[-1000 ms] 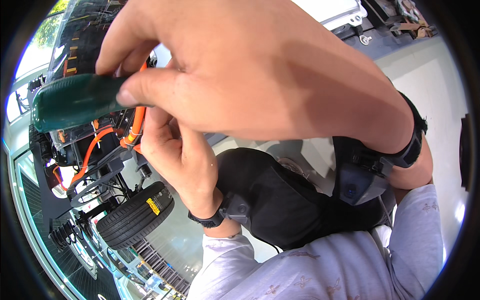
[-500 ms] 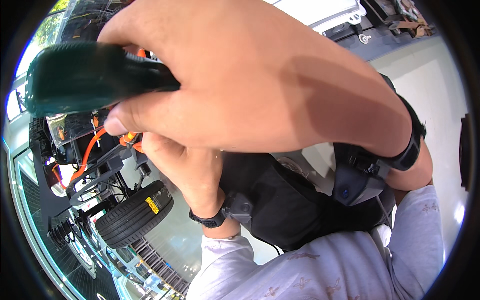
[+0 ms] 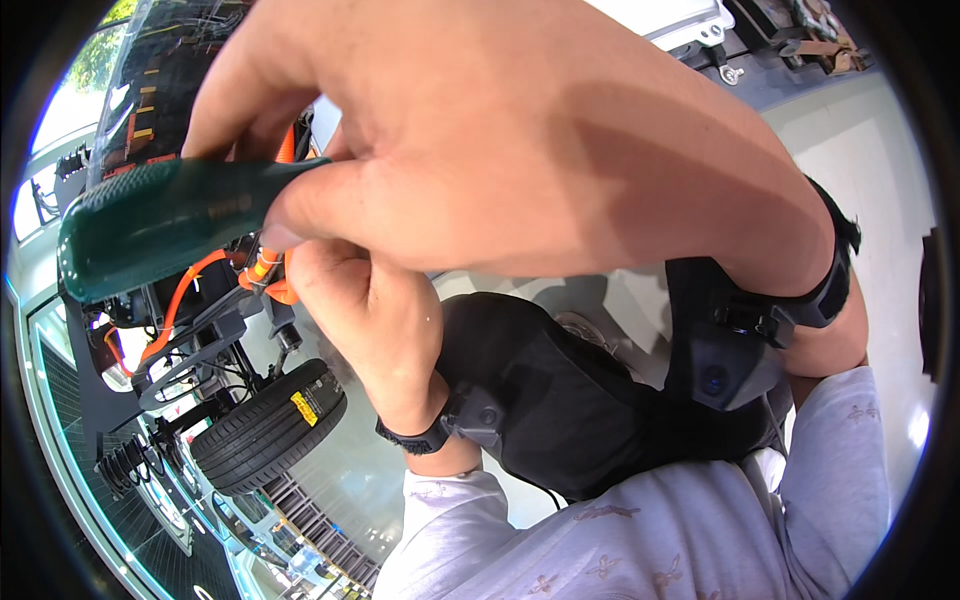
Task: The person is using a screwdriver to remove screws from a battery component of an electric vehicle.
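My right hand (image 3: 420, 150) reaches across the upper middle, with fingers and thumb closed round a tool with a thick dark green handle (image 3: 160, 225). The handle juts out to the left, its rounded end tilted down. The tool's working end is out of sight behind the hand, so I cannot tell its exact kind. Below, my left hand (image 3: 375, 330) is curled in beside orange cables (image 3: 260, 270). Its fingertips are hidden, and what they grip cannot be made out.
A tyre (image 3: 270, 428) with a yellow label stands at lower left, near a coil spring (image 3: 122, 472) and dark chassis parts. A clear cover (image 3: 160, 75) lies over wired components at upper left. At the top right is a silver metal case (image 3: 690, 22). Black cloth (image 3: 540, 390) hangs before my body.
The green handle's left end has swung downward. My right hand's fingers have shifted around it, with its thumb further along to the right. My left hand stays nearly in place.
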Demonstrator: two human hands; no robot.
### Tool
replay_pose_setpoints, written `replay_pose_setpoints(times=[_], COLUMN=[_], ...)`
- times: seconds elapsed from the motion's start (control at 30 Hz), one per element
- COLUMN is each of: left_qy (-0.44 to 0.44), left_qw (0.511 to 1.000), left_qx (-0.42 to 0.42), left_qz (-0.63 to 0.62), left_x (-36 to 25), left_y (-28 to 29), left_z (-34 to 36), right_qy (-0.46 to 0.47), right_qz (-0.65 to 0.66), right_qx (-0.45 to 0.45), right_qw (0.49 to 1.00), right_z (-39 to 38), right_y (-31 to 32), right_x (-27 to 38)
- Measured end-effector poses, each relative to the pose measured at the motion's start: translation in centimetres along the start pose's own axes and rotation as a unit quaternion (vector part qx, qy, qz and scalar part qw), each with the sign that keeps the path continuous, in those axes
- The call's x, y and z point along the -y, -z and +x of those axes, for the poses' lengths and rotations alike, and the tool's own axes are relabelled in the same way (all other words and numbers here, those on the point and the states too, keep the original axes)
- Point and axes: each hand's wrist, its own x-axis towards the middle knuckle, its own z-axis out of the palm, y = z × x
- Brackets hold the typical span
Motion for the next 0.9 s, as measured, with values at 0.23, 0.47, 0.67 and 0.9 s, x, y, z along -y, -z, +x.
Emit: replay_pose_setpoints(times=[0.23,0.47,0.67,0.9], left_qy=[-0.055,-0.011,-0.038,-0.09], left_qw=[0.998,1.0,0.999,0.994], left_qx=[-0.006,-0.013,0.0,0.033], left_qz=[0.014,-0.016,-0.024,0.057], left_x=[0.7,0.7,1.5,1.3], left_y=[0.0,0.0,0.2,0.3], left_z=[0.0,-0.1,0.1,0.1], right_qy=[0.0,0.001,-0.001,0.001], right_qz=[-0.004,-0.001,-0.009,-0.01], right_qx=[-0.002,-0.004,-0.007,-0.007], right_qw=[1.0,1.0,1.0,1.0], right_z=[0.5,0.4,0.7,1.2], right_y=[0.1,-1.5,-0.2,-0.9], right_x=[-0.6,0.8,-0.4,-0.2])
